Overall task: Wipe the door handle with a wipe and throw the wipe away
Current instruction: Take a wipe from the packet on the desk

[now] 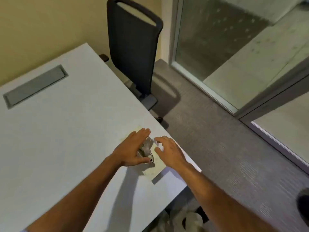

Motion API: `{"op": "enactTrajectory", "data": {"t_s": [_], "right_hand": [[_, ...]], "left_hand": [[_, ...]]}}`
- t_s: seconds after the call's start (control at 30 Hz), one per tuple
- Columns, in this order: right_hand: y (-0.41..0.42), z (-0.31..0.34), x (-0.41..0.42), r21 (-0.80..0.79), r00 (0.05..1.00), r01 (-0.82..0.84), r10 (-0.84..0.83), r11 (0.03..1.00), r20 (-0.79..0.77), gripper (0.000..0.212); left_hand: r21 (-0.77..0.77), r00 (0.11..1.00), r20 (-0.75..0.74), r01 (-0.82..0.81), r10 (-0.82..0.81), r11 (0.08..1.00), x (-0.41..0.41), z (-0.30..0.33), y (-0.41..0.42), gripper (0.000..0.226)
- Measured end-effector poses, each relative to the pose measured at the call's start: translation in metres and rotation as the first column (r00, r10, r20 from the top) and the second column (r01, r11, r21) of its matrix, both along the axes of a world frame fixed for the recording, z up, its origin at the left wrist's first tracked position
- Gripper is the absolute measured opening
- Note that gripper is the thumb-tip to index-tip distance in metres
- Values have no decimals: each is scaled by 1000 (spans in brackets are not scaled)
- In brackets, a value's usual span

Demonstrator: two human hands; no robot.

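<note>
**Hands gathered over a wipe pack at the table's edge**

Both hands are down on the white table (pixel 55 131), close to its right-hand edge. The left hand (pixel 132 148) lies flat-fingered and slightly cupped against a pale, flat pack (pixel 154 171) on the tabletop, its thumb pressed at the pack's small flap opening. From that opening a wipe (pixel 147 145) stands up, whitish-grey, crumpled and bunched, a soft ragged tuft between the two hands. The right hand (pixel 168 152) hovers just beside it, fingers spread and curled, thumb and forefinger apart; I cannot tell whether they touch the wipe, and they are not closed on anything. A dark office chair (pixel 133 52) is pushed in at the far side, with grey carpet (pixel 217 139) running to a glass partition (pixel 217 39).
</note>
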State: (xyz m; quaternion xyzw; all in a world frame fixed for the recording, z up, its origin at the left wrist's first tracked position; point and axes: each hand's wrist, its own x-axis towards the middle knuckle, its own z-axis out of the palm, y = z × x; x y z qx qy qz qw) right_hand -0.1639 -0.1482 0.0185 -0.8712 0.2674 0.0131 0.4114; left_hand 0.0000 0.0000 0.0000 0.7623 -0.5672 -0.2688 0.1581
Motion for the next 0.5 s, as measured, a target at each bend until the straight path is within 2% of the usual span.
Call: {"op": "enactTrajectory", "data": {"t_s": [0.1, 0.2, 0.27, 0.3, 0.37, 0.5], "right_hand": [[17, -20, 17, 56, 998, -56, 56, 997, 7, 44], [26, -39, 28, -64, 990, -141, 140, 988, -18, 40], [26, -48, 33, -166, 987, -159, 156, 973, -30, 27], [26, -52, 34, -168, 989, -150, 145, 974, -39, 18], [25, -58, 34, -124, 994, -108, 106, 986, -26, 6], [17, -57, 31, 2, 999, -38, 38, 999, -12, 7]], "left_hand": [[17, 1000, 6, -24, 23, 1000, 5, -32, 0, 111], [-35, 999, 34, -26, 27, 999, 11, -64, -7, 112], [-31, 998, 53, -13, 15, 999, 15, -80, -7, 113], [-20, 998, 60, -9, 11, 1000, 14, -87, -7, 115], [-8, 994, 106, 5, -4, 1000, 9, -99, -8, 117], [-17, 970, 239, 48, -42, 999, 7, -109, -10, 110]]}}
